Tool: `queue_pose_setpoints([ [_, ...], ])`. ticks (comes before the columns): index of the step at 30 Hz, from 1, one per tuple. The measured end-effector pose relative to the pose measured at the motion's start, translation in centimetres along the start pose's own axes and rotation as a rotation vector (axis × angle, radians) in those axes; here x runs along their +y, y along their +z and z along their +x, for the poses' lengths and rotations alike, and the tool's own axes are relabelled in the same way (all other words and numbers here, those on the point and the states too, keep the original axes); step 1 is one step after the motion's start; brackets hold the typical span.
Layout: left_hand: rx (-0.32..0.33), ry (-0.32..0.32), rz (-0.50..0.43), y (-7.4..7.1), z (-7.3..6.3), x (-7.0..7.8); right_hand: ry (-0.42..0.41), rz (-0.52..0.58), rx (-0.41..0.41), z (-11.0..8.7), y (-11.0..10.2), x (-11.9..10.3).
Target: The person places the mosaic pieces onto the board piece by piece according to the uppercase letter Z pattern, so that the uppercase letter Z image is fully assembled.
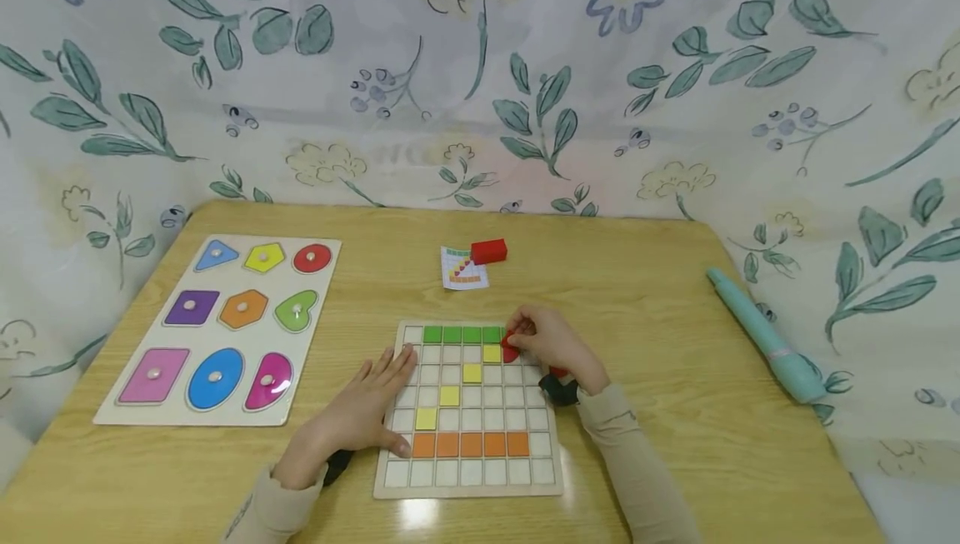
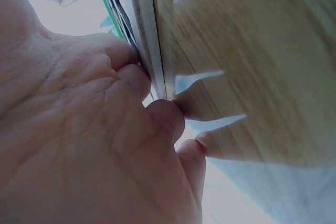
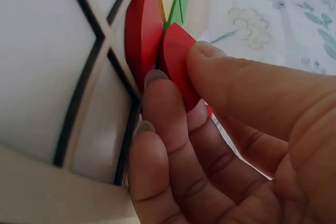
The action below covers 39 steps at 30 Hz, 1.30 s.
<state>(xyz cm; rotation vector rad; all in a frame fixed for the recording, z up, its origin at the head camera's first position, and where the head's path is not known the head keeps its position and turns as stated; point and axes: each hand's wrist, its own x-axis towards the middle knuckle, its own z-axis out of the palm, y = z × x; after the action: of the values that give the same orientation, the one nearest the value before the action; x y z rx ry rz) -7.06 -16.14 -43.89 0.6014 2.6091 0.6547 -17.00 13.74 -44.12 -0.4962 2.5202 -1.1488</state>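
My right hand (image 1: 553, 342) is over the upper right of a white grid board (image 1: 446, 481), pinching a red curved-edged piece (image 3: 179, 64) between thumb and fingers. Close beside it, a second red piece (image 3: 143, 35) lies on the board. My left hand (image 1: 358, 412) rests with spread fingers on the board's left edge, its thumb beside the orange row. On the grid are several green tiles (image 1: 453, 334) along the top, yellow tiles (image 1: 449, 396) in a diagonal, and orange tiles (image 1: 471, 445) in a lower row.
Behind the board lies a pattern card (image 1: 465, 277), a red block (image 1: 489, 252) overlapping its corner. A knobbed shape puzzle (image 1: 277, 411) is on the left of the table (image 1: 637, 277). Along the right edge lies a rolled teal object (image 1: 765, 336). Floral cloth (image 1: 450, 144) hangs behind.
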Motion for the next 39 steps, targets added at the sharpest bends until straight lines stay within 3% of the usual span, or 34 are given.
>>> queue_pose_setpoints([
  [9, -0.007, -0.005, 0.000, 0.2, 0.2, -0.4, -0.051, -0.001, -0.042, -0.2, 0.0, -0.6],
  [17, 0.009, 0.006, 0.004, 0.1, 0.2, -0.4, -0.036, -0.006, -0.181, -1.2, 0.9, -1.4],
  [31, -0.006, 0.002, -0.002, 0.0, 0.3, -0.4, -0.061, -0.117, -0.013, -1.8, 3.3, -2.4],
  [39, -0.006, -0.003, -0.012, 0.1, 0.0, -0.5, -0.054, -0.095, -0.011, -1.9, 3.9, -2.8],
])
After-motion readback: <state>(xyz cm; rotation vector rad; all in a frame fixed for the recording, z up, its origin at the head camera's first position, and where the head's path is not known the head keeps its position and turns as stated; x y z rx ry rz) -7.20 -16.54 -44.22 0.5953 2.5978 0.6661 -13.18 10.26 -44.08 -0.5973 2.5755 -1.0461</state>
